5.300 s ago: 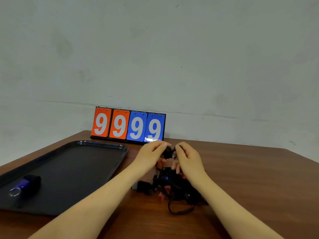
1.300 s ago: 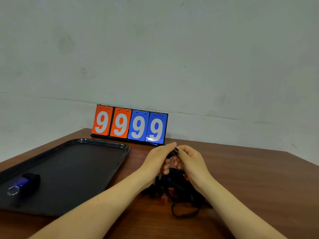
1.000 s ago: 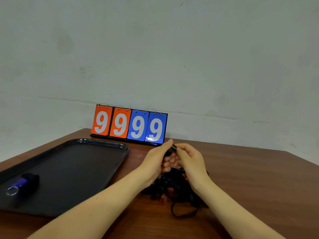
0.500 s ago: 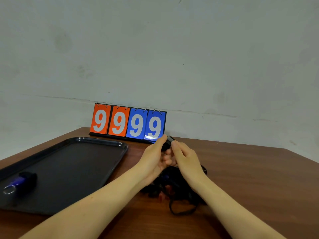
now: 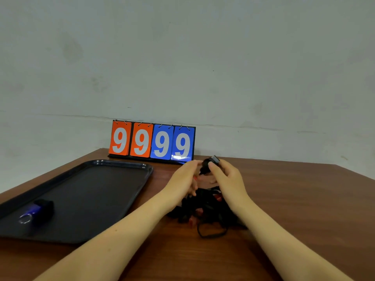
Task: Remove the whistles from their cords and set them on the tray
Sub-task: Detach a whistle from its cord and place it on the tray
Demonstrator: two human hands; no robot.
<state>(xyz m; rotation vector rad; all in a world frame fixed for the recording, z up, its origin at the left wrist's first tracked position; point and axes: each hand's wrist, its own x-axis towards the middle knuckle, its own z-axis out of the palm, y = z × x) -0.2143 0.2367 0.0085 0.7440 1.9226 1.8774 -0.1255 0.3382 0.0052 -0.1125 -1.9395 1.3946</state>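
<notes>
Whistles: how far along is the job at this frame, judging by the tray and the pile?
Done: one whistle with a blue body lies on the tray, near its left end. In hand: the right hand pinches a black whistle above the pile, the left hand beside it; whether its cord is off cannot be told. Left: the tangle of cords and whistles on the table.

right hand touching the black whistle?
Touching. Head view: the right hand pinches the black whistle between thumb and fingers, lifted above the cord pile.
</notes>
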